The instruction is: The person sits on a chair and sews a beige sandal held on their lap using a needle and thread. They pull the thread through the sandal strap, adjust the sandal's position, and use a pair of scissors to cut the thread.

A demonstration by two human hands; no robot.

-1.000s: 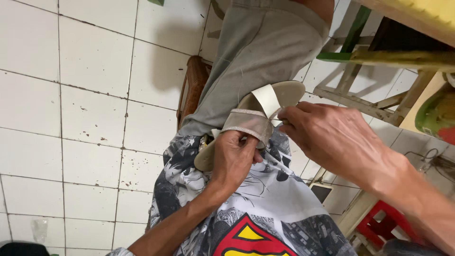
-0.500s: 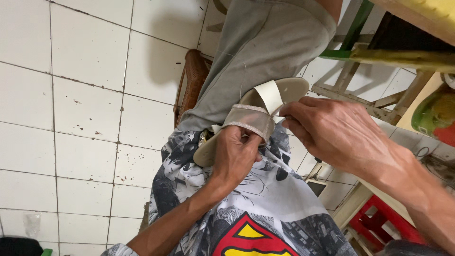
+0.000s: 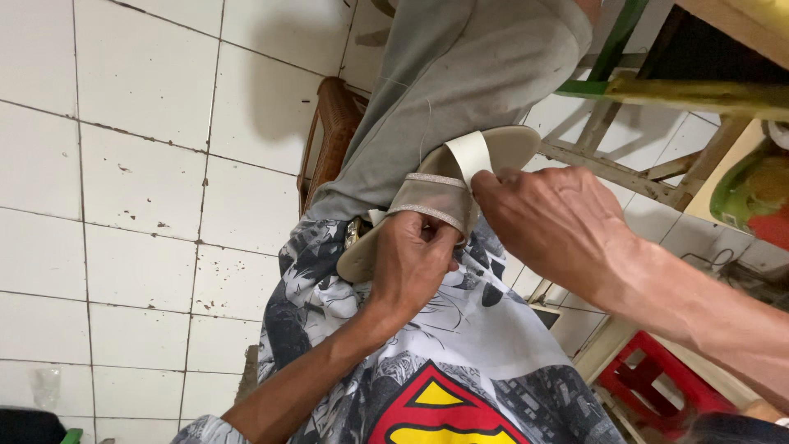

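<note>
A beige sandal with a wide strap and a cream band lies across my lap, sole outward. My left hand is closed around its middle, fingers tucked under the strap. My right hand comes in from the right and pinches at the strap's edge, where a thin thread runs upward. Whether a needle is in those fingers cannot be made out. I sit in grey trousers and a printed shirt.
A brown wooden stool stands under my leg on the white tiled floor. A green and wooden table frame is at the upper right. A red plastic crate sits at the lower right.
Both hands and the sandal stay in nearly the same place. My right hand has shifted slightly along the strap.
</note>
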